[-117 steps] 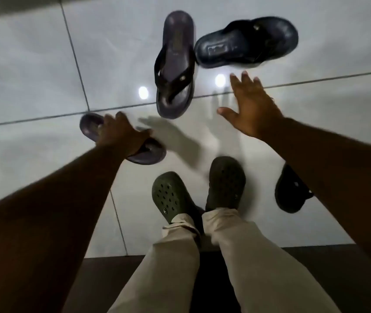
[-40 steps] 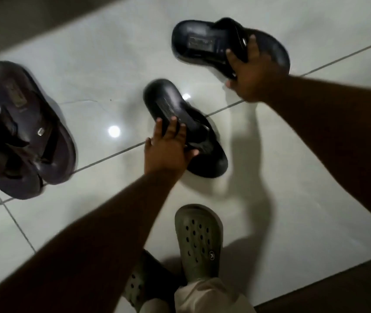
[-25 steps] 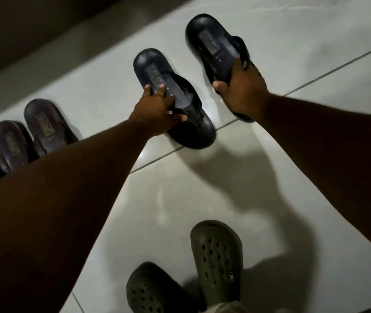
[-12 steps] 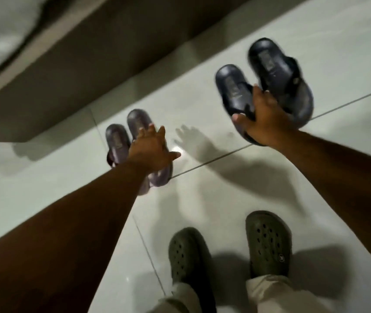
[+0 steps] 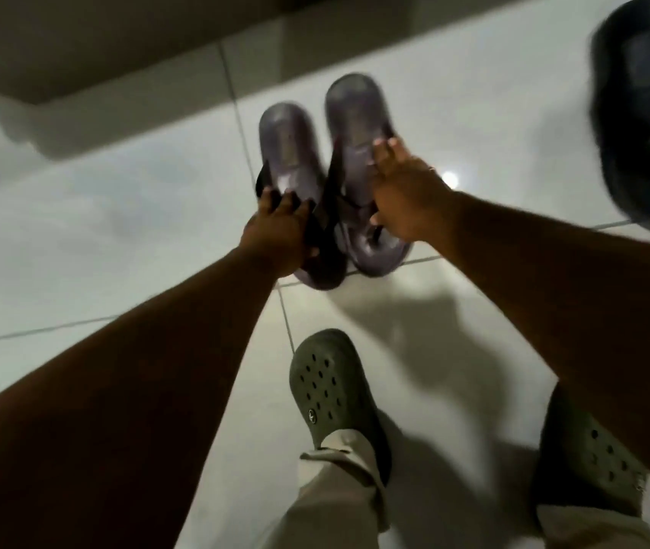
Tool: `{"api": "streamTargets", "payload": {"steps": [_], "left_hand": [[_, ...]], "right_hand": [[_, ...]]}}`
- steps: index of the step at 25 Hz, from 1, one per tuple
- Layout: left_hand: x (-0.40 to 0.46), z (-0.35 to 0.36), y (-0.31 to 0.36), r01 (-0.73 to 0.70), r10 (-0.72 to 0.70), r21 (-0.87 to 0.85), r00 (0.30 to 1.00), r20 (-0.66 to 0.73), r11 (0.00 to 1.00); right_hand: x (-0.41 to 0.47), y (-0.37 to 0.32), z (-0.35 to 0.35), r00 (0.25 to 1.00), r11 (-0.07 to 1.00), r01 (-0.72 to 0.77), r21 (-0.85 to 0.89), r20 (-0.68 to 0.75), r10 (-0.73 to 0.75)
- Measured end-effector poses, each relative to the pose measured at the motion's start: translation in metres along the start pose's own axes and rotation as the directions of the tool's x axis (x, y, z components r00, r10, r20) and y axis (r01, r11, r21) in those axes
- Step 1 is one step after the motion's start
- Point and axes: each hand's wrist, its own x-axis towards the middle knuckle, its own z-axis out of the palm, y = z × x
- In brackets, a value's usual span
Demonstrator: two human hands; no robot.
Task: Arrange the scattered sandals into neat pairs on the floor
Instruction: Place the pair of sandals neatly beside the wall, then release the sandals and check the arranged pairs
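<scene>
Two purple-brown sandals lie side by side on the pale tiled floor, heels pointing away from me. My left hand (image 5: pixel 275 235) grips the black strap of the left purple sandal (image 5: pixel 289 148). My right hand (image 5: pixel 404 192) rests on the right purple sandal (image 5: pixel 355 112), fingers spread over its strap and footbed. A black sandal (image 5: pixel 644 109) lies at the far right edge, blurred and partly cut off by the frame.
My own feet in olive green clogs (image 5: pixel 331 386) stand close below the sandals, with beige trouser legs (image 5: pixel 339 493). A dark wall base or step (image 5: pixel 117 45) runs along the top left. Tile grout lines cross the floor.
My right hand has left the black pair and come over to the right purple sandal. My left hand has closed on the left purple sandal's strap. The view has swung left.
</scene>
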Motion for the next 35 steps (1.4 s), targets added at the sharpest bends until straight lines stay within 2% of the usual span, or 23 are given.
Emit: {"api": "streamTargets", "payload": {"steps": [2,5,7,10,12,14,16,18,21,24,27,29,30,32,35], "left_hand": [[0.001,0.019,-0.005,0.002,-0.013,-0.129,0.996,-0.089,0.992],[-0.009,0.033,-0.032,-0.017,-0.023,-0.241,0.987,-0.160,0.970],[-0.018,0.038,-0.072,-0.006,-0.023,-0.223,0.991,-0.129,0.975],[-0.028,0.047,-0.163,-0.069,0.068,-0.022,0.996,-0.061,0.997],[-0.034,0.052,-0.219,-0.069,0.069,-0.005,0.996,-0.057,0.998],[-0.039,0.051,-0.260,-0.045,0.039,-0.057,0.994,-0.102,0.997],[-0.042,0.052,-0.282,-0.089,0.072,-0.073,0.976,-0.204,0.993],[-0.041,0.056,-0.296,-0.127,0.106,-0.070,0.964,-0.245,0.989],[-0.040,0.067,-0.307,-0.006,-0.019,-0.164,0.989,-0.146,0.986],[-0.050,0.074,-0.304,0.027,-0.045,-0.158,0.993,-0.109,0.987],[-0.057,0.063,-0.289,0.102,-0.117,-0.116,0.985,-0.130,0.988],[-0.060,0.046,-0.255,0.163,-0.201,-0.167,0.948,-0.246,0.972],[-0.058,0.035,-0.227,0.143,-0.195,-0.184,0.931,-0.308,0.972],[-0.049,0.013,-0.148,0.024,-0.083,-0.166,0.931,-0.356,0.986],[-0.015,-0.022,0.010,-0.179,0.104,-0.188,0.930,-0.352,0.966]], "right_hand": [[0.014,-0.005,0.006,0.994,0.996,0.007,-0.093,0.108,0.003],[0.025,-0.033,0.004,0.988,0.988,0.005,-0.157,0.153,0.019],[0.035,-0.074,0.001,0.987,0.997,-0.027,-0.067,0.159,0.037],[0.068,-0.156,0.010,0.989,0.995,-0.044,0.091,0.148,0.030],[0.085,-0.204,0.024,0.992,0.999,0.002,0.048,0.125,-0.008],[0.096,-0.240,0.034,0.994,0.999,0.037,0.025,0.102,-0.039],[0.103,-0.262,0.039,0.994,0.997,0.073,-0.001,0.084,-0.073],[0.107,-0.273,0.039,0.991,0.995,0.099,-0.010,0.088,-0.097],[0.111,-0.277,0.039,0.985,0.991,0.128,-0.044,0.126,-0.122],[0.112,-0.277,0.030,0.976,0.980,0.198,-0.028,0.099,-0.194],[0.097,-0.241,0.018,0.968,0.972,0.233,0.033,-0.108,-0.229],[0.068,-0.177,0.010,0.964,0.984,0.173,0.034,-0.208,-0.163],[0.049,-0.137,0.006,0.965,0.991,0.121,0.052,-0.241,-0.105],[0.000,-0.043,-0.005,0.959,0.992,-0.049,0.116,-0.271,0.079],[-0.089,0.106,-0.027,0.888,0.924,-0.346,0.162,-0.261,0.379]]}}
